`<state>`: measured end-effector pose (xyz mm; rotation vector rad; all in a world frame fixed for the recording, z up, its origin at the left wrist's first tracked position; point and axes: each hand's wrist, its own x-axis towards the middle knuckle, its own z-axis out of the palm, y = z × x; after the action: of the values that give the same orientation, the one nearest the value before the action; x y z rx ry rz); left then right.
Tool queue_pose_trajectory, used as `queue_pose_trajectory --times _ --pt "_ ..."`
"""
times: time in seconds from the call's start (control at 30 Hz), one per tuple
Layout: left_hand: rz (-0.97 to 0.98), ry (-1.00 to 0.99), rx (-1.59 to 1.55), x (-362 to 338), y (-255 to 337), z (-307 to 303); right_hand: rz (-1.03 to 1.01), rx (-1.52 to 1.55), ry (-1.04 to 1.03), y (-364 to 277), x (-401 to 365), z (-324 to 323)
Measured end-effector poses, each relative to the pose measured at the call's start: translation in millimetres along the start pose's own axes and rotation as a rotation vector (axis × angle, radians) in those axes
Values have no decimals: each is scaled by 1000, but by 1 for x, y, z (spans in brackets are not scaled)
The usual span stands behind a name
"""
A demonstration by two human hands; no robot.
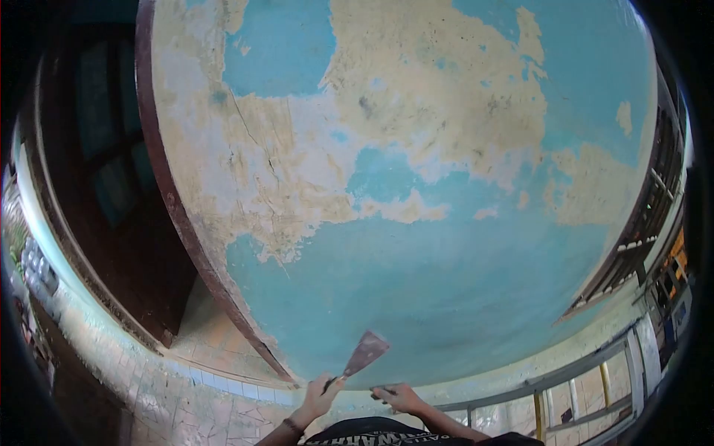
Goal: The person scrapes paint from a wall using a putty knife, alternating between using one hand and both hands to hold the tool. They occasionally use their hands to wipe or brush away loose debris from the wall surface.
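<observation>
My left hand [320, 398] is closed around the handle of a putty knife [367, 352], its wide, stained blade pointing up and to the right. Just beside it, my right hand [401, 398] is closed on a small dark thing [384, 391] that I cannot make out. Both hands are low in the view, in front of a wall [416, 275] with blue paint. Higher up, much of that paint is gone, and cream and whitish patches [439, 82] show. A cracked area [253, 141] lies at the upper left.
A dark wooden door [111, 186] stands at the left, beyond a brown frame [167, 193]. A metal ladder [587, 394] lies low at the right. Barred window slats [632, 230] edge the wall's right side. Broken-tile flooring [216, 420] spreads below.
</observation>
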<state>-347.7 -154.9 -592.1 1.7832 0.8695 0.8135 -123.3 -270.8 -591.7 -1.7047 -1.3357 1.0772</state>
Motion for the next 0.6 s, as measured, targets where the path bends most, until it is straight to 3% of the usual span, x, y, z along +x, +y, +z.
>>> queue_pose_trajectory --times 0.03,0.07,0.13,0.2,0.23,0.27,0.3,0.33,0.4,0.47,0.53,0.6 --pt "5 -55 -21 8 11 4 167 229 -35 -28 -2 5" --pt "67 -50 -96 13 16 11 172 241 -22 -33 7 15" --pt "130 -67 -168 20 33 23 -207 481 153 -40 29 36" --pt "242 83 -238 21 56 26 -166 578 209 -92 21 43" --pt "247 63 -240 25 62 22 -136 665 245 -112 20 40" --pt "321 64 -136 28 68 19 -132 668 264 -116 22 38" --pt "390 68 -33 29 72 15 -219 551 420 -117 23 37" --pt "313 49 -62 33 70 11 -302 427 569 -118 21 34" --pt "422 20 8 50 98 -7 -124 640 540 -139 11 12" --pt "593 42 -52 66 134 -4 -176 662 572 -154 10 1" --pt "953 234 -82 85 180 -5 -237 682 597 -176 8 -7" --pt "1118 365 62 102 201 -15 -337 730 510 -214 0 -15"
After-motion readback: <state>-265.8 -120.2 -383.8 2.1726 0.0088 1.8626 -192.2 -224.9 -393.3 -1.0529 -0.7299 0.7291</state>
